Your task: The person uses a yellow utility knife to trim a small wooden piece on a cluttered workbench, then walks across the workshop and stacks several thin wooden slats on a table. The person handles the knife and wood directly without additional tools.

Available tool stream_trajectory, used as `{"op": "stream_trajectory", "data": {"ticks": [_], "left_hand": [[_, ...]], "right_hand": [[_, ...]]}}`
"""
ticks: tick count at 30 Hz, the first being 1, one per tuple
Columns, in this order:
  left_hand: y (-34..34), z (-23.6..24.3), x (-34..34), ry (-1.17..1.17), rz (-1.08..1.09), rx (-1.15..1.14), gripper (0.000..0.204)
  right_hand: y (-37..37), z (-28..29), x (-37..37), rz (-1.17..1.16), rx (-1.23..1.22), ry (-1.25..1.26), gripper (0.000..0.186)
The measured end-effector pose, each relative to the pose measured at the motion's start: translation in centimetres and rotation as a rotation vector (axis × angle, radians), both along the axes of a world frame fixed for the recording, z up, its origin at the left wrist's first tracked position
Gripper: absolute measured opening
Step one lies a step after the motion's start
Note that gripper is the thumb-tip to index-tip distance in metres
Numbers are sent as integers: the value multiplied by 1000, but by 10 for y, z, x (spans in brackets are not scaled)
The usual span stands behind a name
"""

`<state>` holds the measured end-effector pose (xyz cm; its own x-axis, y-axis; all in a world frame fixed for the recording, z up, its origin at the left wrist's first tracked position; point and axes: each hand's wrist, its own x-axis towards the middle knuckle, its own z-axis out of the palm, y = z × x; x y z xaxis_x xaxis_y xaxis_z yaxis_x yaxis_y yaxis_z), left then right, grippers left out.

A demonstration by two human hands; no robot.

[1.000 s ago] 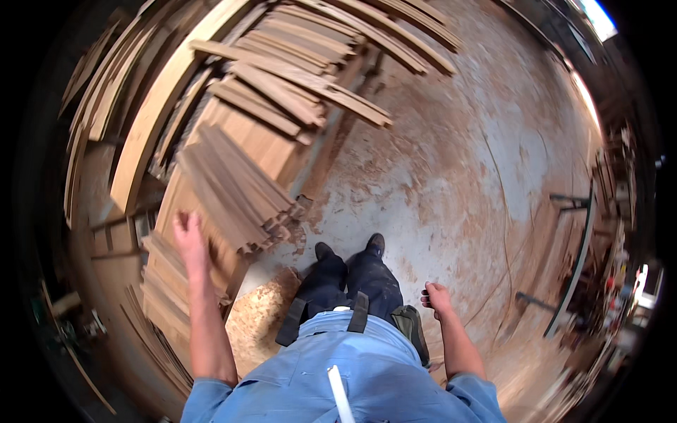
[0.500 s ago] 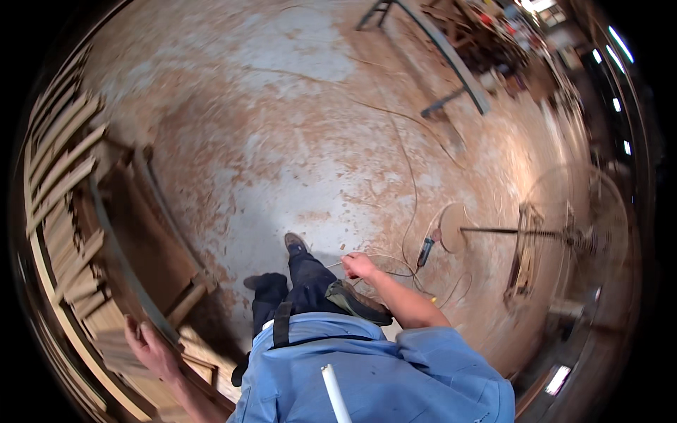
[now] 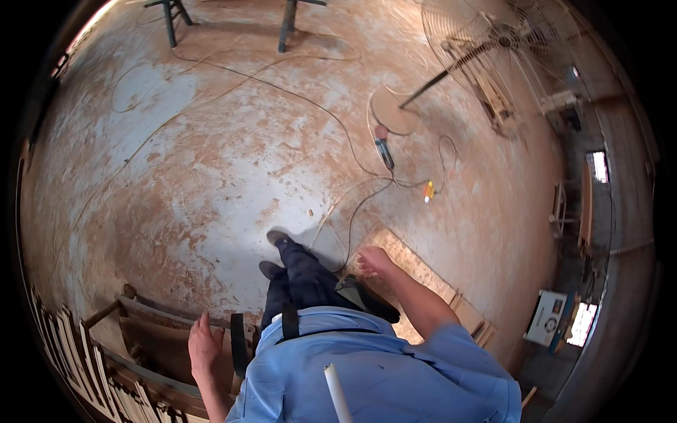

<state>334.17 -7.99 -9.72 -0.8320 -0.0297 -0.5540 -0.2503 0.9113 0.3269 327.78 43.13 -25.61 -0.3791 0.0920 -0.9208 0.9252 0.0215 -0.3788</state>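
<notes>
My left hand hangs at the lower left with its fingers apart and nothing in it. Below and around it in the picture is a wooden frame with a brown panel inside; I cannot tell whether the hand touches it. Over the right side of my body, my right hand is loosely curled, with nothing visible in it. Beneath that forearm lies a pale, speckled board. Farther off on the floor rests a blue-green angle grinder, beside a round fan base.
Cables snake over the dusty floor to a yellow connector. A large pedestal fan stands far right, a green trestle at the far edge. Wooden slats stack at lower left; a white boxy machine stands right.
My view has turned rightward, so the fan and grinder now sit farther left and up, and the wooden frame lies lower. My left hand has swung in toward my body.
</notes>
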Motion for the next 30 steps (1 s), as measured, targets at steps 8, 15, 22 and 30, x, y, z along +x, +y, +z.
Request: {"op": "stream_trajectory", "data": {"ticks": [8, 15, 22, 30], "left_hand": [[27, -15, -85, -28, -185, -29, 55], [79, -30, -132, 18, -80, 25, 55], [175, -92, -94, -169, 235, -136, 52], [443, -203, -66, -560, 446, 179, 44]], "right_hand": [[55, 5, 96, -241, 81, -76, 20], [138, -12, 43, -207, 13, -47, 19], [280, -75, -127, 83, 72, -7, 16], [433, -295, -301, 380, 202, 107, 34]]}}
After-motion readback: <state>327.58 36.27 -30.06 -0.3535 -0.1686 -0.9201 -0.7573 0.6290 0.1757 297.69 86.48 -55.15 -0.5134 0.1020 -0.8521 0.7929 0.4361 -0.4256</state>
